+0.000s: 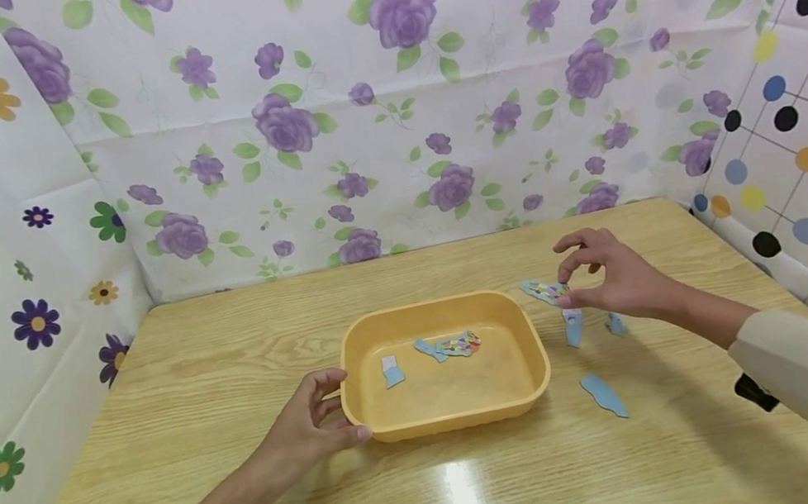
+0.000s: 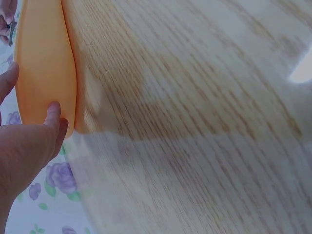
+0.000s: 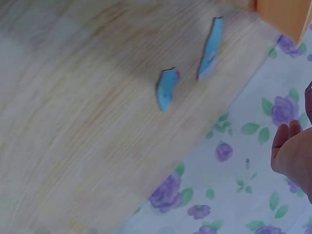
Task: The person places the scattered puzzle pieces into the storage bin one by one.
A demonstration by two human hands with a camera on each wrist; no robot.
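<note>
At the left end of a yellow plastic tub (image 1: 453,423), my left hand (image 1: 311,425) grips the corner from outside, thumb on the front wall and fingers at the side rim. My right hand (image 1: 612,278), right of the tub, pinches a flat light-blue cutout piece with a multicoloured pattern (image 1: 545,292) between thumb and fingertips. Below that hand lie a narrow blue piece (image 1: 573,331) and a small blue piece (image 1: 616,323). Inside the tub are a blue-and-white piece (image 1: 392,372), a thin blue piece (image 1: 429,351) and a colourful patterned piece (image 1: 463,344).
A curved blue piece (image 1: 604,397) lies on the wooden table (image 1: 235,346) right of the tub, nearer me. Flowered sheeting (image 1: 359,124) hangs behind the table, and dotted sheeting (image 1: 805,156) stands along the right side. A black object (image 1: 755,392) shows beneath the right sleeve.
</note>
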